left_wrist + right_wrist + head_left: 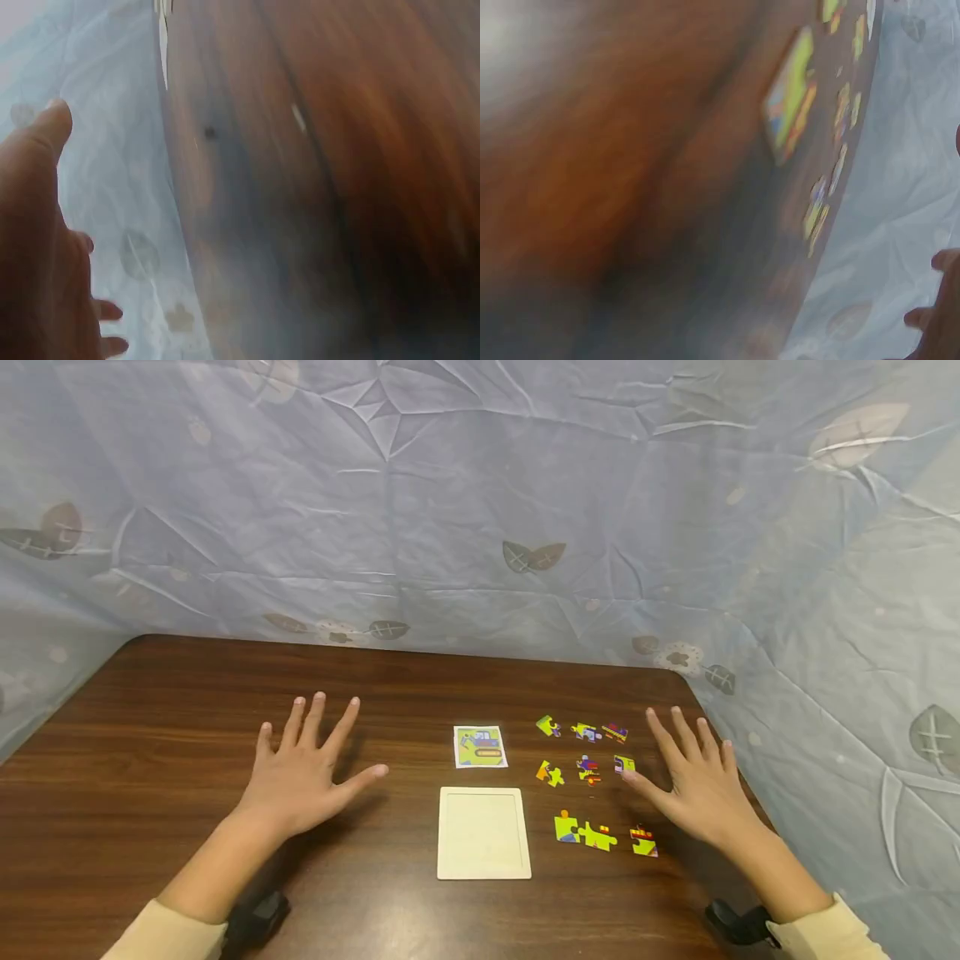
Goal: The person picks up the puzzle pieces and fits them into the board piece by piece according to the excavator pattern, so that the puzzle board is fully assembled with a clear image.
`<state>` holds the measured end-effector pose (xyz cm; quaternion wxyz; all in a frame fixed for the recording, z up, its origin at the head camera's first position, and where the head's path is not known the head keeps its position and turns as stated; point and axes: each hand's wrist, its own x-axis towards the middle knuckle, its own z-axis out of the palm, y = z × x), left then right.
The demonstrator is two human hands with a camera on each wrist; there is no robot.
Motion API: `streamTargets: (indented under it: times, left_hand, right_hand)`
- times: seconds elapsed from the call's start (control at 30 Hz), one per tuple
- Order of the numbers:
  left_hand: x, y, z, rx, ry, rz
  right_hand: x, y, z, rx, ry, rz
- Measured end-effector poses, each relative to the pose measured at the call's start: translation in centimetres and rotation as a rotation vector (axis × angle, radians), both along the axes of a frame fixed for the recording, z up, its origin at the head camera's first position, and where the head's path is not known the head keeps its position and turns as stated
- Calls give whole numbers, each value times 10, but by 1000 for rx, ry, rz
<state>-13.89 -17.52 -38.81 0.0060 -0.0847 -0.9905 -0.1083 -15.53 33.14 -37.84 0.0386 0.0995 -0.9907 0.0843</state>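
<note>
Between our left hand [300, 785] and our right hand [705, 793] lie a picture card [481, 747], a shallow tray [483, 832] and loose puzzle pieces [588, 767].

On the left our fingers are spread wide, holding nothing; a careless inward sweep could skew the card or tray. On the right our fingers are also wide and hold nothing, but the thumb is so near one middle-row piece [622, 762] that dragging could shift it; we cannot tell whether they touch. Flat, thin-looking pieces may also prove awkward to lift off the counter [150, 760]. The card pictures a blue digger on yellow-green; the tray is pale and rimmed; the nine pieces, right of both, look lime-green with purple, orange and red patches, in three loose rows.
</note>
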Motion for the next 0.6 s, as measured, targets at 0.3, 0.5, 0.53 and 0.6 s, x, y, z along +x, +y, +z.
streamTargets:
  times: [0.3,0.5,0.53,0.6]
  left_hand:
    - [8,46,3,82,-119,-263]
    - [14,68,3,105,-240,-353]
    - [14,71,3,97,-243,-365]
    - [14,77,2,82,-237,-390]
  right_hand:
    - [-53,-33,7,-11,84,303]
    - [-81,-45,7,-3,16,441]
    - [-85,-46,7,3,1,454]
    - [-91,-47,7,11,-25,471]
